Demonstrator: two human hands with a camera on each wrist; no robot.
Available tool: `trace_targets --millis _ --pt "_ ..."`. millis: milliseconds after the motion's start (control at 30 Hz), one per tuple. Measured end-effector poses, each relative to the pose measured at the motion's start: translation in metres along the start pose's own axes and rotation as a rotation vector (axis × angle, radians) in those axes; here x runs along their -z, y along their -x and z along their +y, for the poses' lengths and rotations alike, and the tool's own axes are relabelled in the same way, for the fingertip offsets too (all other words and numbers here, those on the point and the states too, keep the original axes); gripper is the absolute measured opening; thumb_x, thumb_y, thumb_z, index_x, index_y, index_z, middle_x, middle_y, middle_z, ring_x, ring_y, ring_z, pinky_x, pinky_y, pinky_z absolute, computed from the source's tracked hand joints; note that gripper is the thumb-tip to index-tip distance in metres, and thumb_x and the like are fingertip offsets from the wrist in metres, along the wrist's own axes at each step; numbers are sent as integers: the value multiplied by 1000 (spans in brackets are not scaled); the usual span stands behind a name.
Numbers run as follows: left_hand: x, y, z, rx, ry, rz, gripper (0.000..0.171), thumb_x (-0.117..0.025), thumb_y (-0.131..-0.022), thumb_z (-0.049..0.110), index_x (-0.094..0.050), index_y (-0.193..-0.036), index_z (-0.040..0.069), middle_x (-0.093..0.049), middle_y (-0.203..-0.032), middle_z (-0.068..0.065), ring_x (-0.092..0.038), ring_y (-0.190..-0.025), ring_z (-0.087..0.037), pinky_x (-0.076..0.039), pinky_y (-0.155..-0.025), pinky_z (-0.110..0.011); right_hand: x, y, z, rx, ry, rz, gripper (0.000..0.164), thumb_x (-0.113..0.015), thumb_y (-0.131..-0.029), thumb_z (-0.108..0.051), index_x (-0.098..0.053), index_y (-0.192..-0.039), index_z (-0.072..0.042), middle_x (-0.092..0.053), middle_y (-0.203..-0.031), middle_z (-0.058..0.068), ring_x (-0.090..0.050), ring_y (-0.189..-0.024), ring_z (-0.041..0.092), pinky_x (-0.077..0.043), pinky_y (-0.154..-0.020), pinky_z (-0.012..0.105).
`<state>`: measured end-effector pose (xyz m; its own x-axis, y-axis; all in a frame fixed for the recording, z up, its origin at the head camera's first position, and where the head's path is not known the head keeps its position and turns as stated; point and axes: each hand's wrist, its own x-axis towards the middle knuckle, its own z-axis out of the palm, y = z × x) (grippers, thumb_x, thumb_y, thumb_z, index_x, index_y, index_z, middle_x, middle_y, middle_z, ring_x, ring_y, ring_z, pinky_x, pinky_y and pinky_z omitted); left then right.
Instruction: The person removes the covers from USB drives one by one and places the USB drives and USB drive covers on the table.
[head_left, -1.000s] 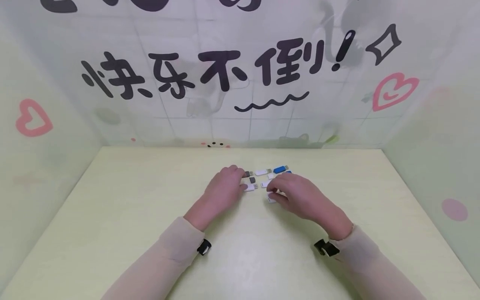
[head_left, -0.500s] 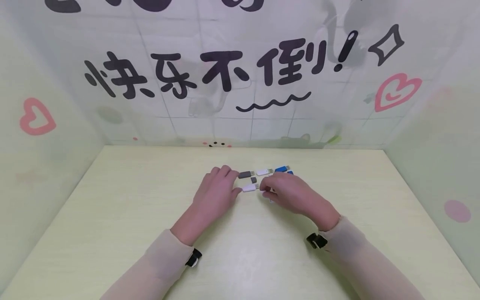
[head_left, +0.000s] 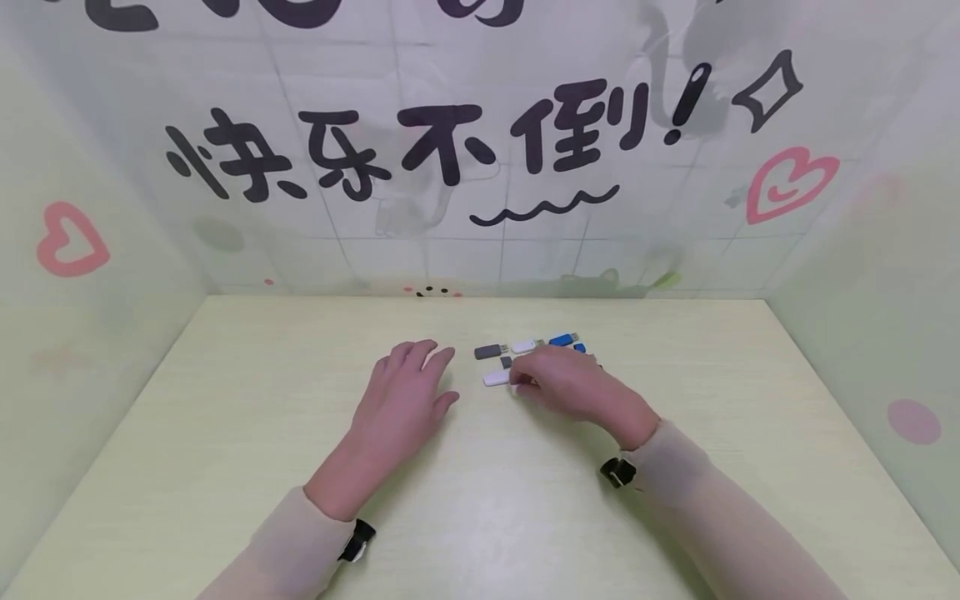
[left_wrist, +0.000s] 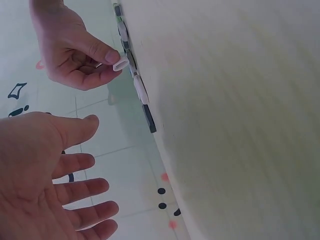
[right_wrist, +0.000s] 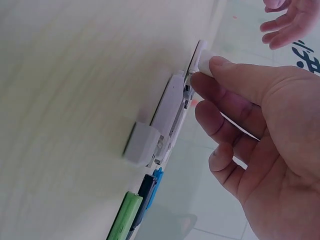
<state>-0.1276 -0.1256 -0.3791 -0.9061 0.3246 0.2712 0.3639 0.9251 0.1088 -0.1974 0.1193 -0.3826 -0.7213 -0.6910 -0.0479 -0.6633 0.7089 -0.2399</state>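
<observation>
Between thumb and forefinger, my right hand (head_left: 573, 383) pinches a small white USB stick cap (right_wrist: 205, 62), its hollow end showing in the left wrist view. Close beneath lies a white USB stick (head_left: 497, 378), its plug hidden behind the fingers in the head view. A grey cap (head_left: 506, 362) sits just beyond that stick, and a grey USB stick (head_left: 489, 352) farther back. My left hand (head_left: 397, 408) holds nothing; its fingers are spread over the table, left of the sticks. In the right wrist view another white stick (right_wrist: 167, 102) lies near a loose white cap (right_wrist: 142, 144).
The back row continues with a white stick (head_left: 523, 345) and a blue stick (head_left: 561, 340), a blue cap (head_left: 580, 348) in front. A green stick (right_wrist: 125, 215) shows in the right wrist view. Printed walls enclose the pale table (head_left: 225, 417) at the back and sides.
My left hand has drawn away from the sticks, to the left and nearer me. My right hand has moved left with the white cap to the near white stick.
</observation>
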Motion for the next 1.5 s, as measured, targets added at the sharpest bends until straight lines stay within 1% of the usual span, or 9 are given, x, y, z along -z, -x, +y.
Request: trace_targets --millis 267,467,667,833,967,1067,1200,1367,1500 --pt "-1 7 -6 7 0 25 58 -72 -90 35 -57 -138 8 -51 -140 -15 -43 -129 -38 -37 -101 -54 -4 -4 3 10 -29 -8 6 -68 -94 -18 -73 -96 -22 -66 -90 -12 -55 -75 7 -47 -68 22" --pt "0 9 -8 7 8 30 58 -72 -90 36 -56 -138 7 -51 -140 -16 -42 -129 -39 -37 -101 -55 -6 -6 3 -3 -35 -23 7 -68 -95 -20 -74 -98 -22 -66 -90 -13 -55 -73 7 -47 -66 22" --pt "0 10 -10 8 15 37 58 -72 -90 35 -56 -138 7 -51 -140 -15 -42 -129 -38 -37 -101 -55 -6 -7 3 -22 -17 -43 11 -66 -97 -22 -76 -101 -22 -67 -92 -14 -55 -70 5 -46 -65 20" --pt "2 11 -10 9 17 40 58 -72 -90 35 -56 -138 7 -51 -140 -15 -42 -129 -38 -36 -101 -54 -7 -8 3 -17 -25 -31 10 -66 -96 -21 -77 -97 -23 -67 -88 -15 -53 -66 5 -47 -62 20" --pt "3 11 -9 13 21 29 58 -72 -90 35 -56 -139 7 -50 -140 -15 -41 -129 -38 -36 -101 -54 -7 -7 2 -14 -20 -16 10 -67 -96 -21 -76 -96 -23 -66 -88 -16 -53 -66 4 -46 -63 20" --pt "5 11 -8 16 22 22 59 -72 -90 36 -56 -139 7 -50 -140 -15 -41 -129 -38 -36 -101 -54 -6 -3 2 -12 -23 12 9 -67 -95 -22 -76 -98 -22 -65 -87 -16 -51 -65 5 -44 -61 21" --pt "8 11 -9 18 21 21 60 -72 -90 36 -55 -139 7 -50 -141 -16 -41 -129 -39 -36 -102 -54 -2 4 1 18 -12 89 9 -69 -93 -22 -76 -99 -20 -64 -86 -14 -50 -68 7 -43 -62 23" --pt "10 9 -13 11 21 28 63 -72 -90 38 -53 -141 6 -48 -142 -17 -40 -131 -41 -36 -103 -56 3 15 2 76 54 206 16 -71 -92 -27 -75 -103 -16 -68 -93 -9 -55 -79 8 -47 -73 26" --pt "11 7 -16 22 24 21 67 -70 -90 42 -50 -144 8 -45 -146 -18 -37 -134 -42 -33 -105 -56 6 26 6 81 88 282 25 -71 -91 -31 -74 -109 -13 -70 -103 -2 -61 -92 16 -48 -85 35"
